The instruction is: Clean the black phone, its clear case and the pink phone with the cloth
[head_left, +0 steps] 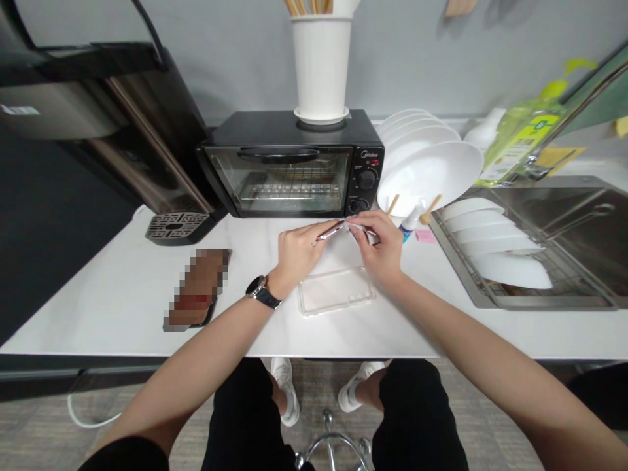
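My left hand (pixel 299 250), with a black watch on its wrist, is closed on a thin silver-edged phone (pixel 332 231), seen nearly edge-on and tilted. My right hand (pixel 380 243) pinches a small white piece (pixel 354 226), perhaps a tissue, against the phone's far end. The fingers partly hide both. A clear phone case (pixel 336 292) lies flat on the white counter (pixel 265 333), just below my hands. Beyond my right hand stands a small white bottle with a blue label (pixel 411 221), next to a pink block (pixel 424 236).
A black toaster oven (pixel 289 180) stands behind my hands, with a white cup (pixel 322 69) on top. White plates (pixel 432 173) lean to its right, beside a sink (pixel 471 291) holding bowls. At left are a drink machine (pixel 147 131) and a blurred flat brown object (pixel 201 288).
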Action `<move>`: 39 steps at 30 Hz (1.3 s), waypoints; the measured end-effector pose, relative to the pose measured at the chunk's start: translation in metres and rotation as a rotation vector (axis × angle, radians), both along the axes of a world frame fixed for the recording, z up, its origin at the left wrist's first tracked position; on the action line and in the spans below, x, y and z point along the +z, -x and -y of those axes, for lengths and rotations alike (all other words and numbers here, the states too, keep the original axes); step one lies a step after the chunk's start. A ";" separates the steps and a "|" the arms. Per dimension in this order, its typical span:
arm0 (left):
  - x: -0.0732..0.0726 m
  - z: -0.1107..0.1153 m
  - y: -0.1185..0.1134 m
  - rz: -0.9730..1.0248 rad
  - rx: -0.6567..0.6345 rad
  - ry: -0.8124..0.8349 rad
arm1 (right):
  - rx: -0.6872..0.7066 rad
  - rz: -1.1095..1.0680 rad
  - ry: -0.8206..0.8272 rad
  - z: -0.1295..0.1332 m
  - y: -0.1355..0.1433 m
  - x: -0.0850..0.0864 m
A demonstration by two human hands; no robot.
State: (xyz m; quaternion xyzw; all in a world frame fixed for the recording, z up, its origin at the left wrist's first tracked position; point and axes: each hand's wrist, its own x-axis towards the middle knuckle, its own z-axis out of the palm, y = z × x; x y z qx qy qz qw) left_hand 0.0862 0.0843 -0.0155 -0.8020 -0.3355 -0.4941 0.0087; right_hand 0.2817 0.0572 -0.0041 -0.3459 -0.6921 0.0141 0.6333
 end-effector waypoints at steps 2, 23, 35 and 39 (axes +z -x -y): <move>0.001 -0.001 0.000 -0.003 -0.001 -0.001 | -0.032 -0.028 0.034 -0.003 -0.002 -0.001; 0.001 0.000 -0.012 -0.095 0.057 0.075 | 0.202 0.235 -0.026 0.005 0.005 -0.004; -0.002 -0.004 -0.005 0.000 0.018 0.060 | 0.064 0.073 0.052 -0.002 0.002 -0.002; -0.003 -0.006 0.000 0.053 -0.006 0.056 | -0.007 -0.002 0.090 -0.008 -0.003 0.000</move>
